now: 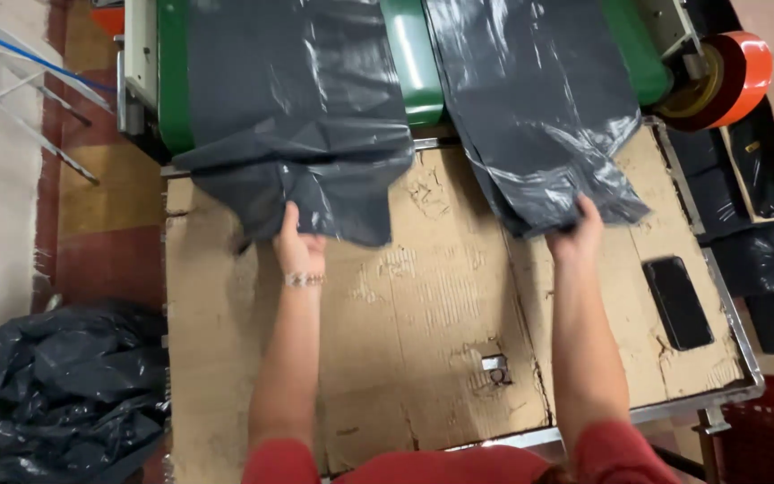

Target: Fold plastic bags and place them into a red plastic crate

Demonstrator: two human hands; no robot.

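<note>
Head camera, looking down: a person's left hand (pixel 297 246) pinches the lower edge of a dark grey plastic bag (pixel 302 125), while the right hand (pixel 577 235) closes on the bottom corner of a second grey bag (pixel 539 108). Both bags lie beyond the hands, their long axes running away from the person, up onto a green machine (pixel 414 63). Their lower ends rest on a worn cardboard-covered table (pixel 423 323), where a black phone (pixel 677 302) lies well right.
</note>
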